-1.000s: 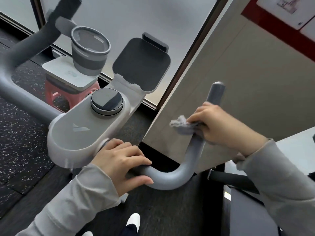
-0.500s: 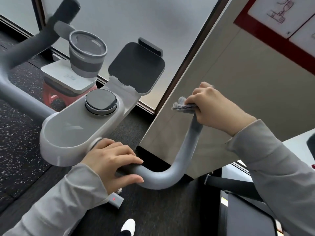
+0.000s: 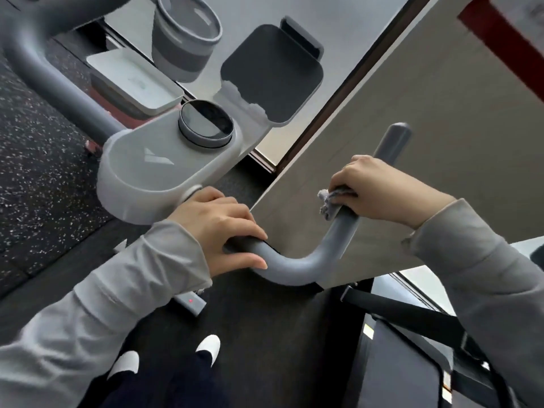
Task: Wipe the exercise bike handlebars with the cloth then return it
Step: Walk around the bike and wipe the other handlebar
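Note:
The grey right handlebar [image 3: 297, 267] curves out from the bike's console and rises to a dark tip [image 3: 393, 139]. My right hand [image 3: 379, 189] is wrapped around the rising part of that bar below the tip, pressing a small grey cloth [image 3: 329, 203] against it; only a crumpled edge of the cloth shows past my fingers. My left hand [image 3: 219, 232] grips the bar's lower stretch close to the console. The left handlebar [image 3: 38, 63] runs off to the upper left.
The light grey console [image 3: 153, 169] carries a round dark dial [image 3: 206, 123], a tablet holder [image 3: 272, 75] and a grey cup holder [image 3: 184, 36]. A beige wall panel [image 3: 412, 107] stands just behind the right bar. Black equipment [image 3: 412, 334] sits lower right; speckled floor at left.
My right hand with the cloth slid up to the bar's tip, then back down so the tip shows again. The left hand kept its grip. The view shifted.

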